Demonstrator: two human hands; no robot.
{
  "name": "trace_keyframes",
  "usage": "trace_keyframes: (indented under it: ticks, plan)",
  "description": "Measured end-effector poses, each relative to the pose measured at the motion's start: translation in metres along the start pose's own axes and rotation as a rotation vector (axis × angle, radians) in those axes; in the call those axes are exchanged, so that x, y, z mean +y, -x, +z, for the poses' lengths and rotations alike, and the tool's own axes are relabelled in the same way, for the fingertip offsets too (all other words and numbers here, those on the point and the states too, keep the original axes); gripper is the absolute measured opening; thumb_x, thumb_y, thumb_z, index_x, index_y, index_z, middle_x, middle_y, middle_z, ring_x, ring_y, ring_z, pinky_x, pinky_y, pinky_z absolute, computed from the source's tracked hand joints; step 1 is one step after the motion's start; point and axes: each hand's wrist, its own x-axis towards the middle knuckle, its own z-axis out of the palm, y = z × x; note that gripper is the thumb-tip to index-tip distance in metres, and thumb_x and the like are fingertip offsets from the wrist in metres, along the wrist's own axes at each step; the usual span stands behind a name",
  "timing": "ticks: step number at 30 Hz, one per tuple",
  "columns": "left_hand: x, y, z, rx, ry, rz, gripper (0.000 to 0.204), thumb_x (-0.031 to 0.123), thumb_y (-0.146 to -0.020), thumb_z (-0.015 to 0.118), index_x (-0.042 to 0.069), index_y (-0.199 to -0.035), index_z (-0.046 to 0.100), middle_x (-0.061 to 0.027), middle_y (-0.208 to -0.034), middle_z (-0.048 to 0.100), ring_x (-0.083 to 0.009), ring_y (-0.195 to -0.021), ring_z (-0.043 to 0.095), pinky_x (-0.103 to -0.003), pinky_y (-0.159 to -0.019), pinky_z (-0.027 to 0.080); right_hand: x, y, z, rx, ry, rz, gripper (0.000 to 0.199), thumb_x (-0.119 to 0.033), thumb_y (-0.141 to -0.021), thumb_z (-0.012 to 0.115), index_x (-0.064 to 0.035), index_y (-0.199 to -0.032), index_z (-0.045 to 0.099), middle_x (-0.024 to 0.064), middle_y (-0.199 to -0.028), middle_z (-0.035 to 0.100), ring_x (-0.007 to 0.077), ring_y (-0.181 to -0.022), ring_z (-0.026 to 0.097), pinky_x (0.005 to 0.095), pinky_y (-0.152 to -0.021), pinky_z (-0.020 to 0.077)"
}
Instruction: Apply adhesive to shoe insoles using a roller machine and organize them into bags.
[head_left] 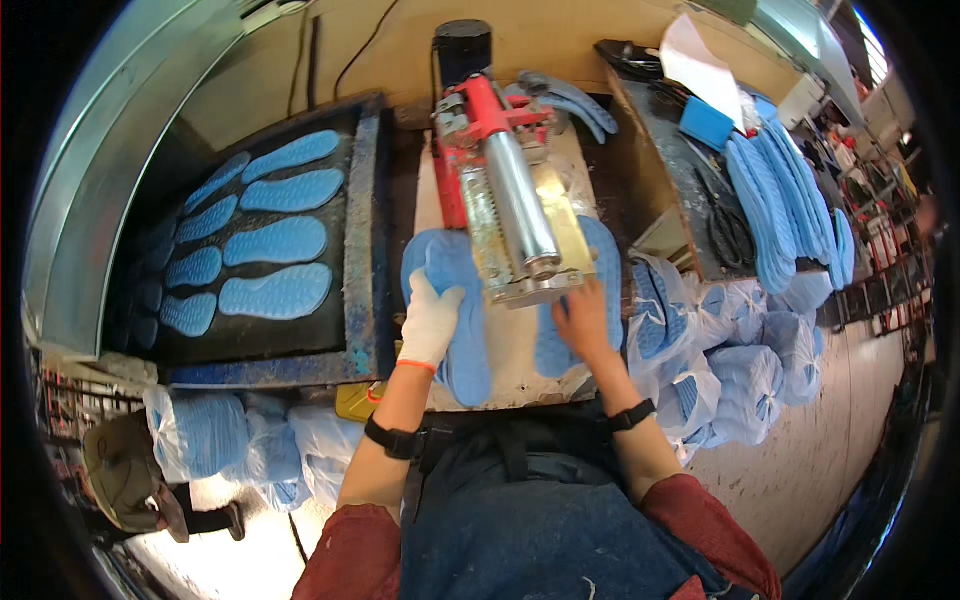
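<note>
My left hand (430, 322), in a white glove, lies on a blue insole (468, 350) left of a press (520, 200). Its thumb and a finger are stretched apart, and other blue insole edges show beneath. Bare, my right hand (582, 322) is over another blue insole (603, 250) on the right side, at the lower edge of the press's metal plate. The thumb stands apart from the fingers, whose tips are partly hidden there. The press has a red frame and a shiny cylinder. A pale board (515, 375) lies under the press and insoles.
On the left, a dark tray (365, 300) holds several loose blue insoles (275, 290). Stacked insoles (780, 200) and black scissors (730, 235) lie on the right table. Bags of insoles (745, 385) stand below it, with more bags (200, 432) at lower left.
</note>
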Motion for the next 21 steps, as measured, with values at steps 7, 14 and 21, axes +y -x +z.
trace_keyframes:
  ticks: [7, 14, 21]
  plan:
    - [-0.031, -0.01, 0.044, 0.135, -0.32, 0.282, 0.079, 0.021, -0.074, 0.069, -0.006, -0.135, 0.026, -0.0242, -0.112, 0.048, -0.0415, -0.103, 0.051, -0.045, -0.085, 0.046, -0.019, 0.004, 0.002, 0.016, -0.039, 0.065, 0.034, -0.008, -0.068, 0.064, -0.0062, -0.102, 0.059, 0.0114, -0.117, 0.053, 0.0317, -0.113, 0.046, 0.0448, -0.086, 0.0406]
    - [-0.038, 0.001, 0.02, 0.389, -0.425, 0.451, 0.086, 0.034, -0.076, 0.071, -0.003, -0.139, 0.024, -0.0239, -0.136, 0.034, -0.0417, -0.118, 0.043, -0.044, -0.095, 0.041, -0.003, 0.002, -0.008, 0.039, -0.153, 0.053, 0.038, -0.012, -0.074, 0.063, -0.0057, -0.11, 0.056, 0.0122, -0.121, 0.052, 0.0324, -0.113, 0.047, 0.0442, -0.088, 0.0401]
    - [-0.05, -0.008, 0.018, -0.033, -0.258, -0.092, 0.105, 0.059, -0.073, 0.064, 0.003, -0.146, 0.011, -0.0292, -0.144, 0.027, -0.0452, -0.126, 0.038, -0.046, -0.1, 0.035, 0.07, 0.001, 0.003, 0.216, -0.014, 0.513, 0.073, -0.037, -0.077, 0.068, -0.001, -0.132, 0.038, 0.0297, -0.121, 0.048, 0.0442, -0.108, 0.048, 0.049, -0.091, 0.0393]
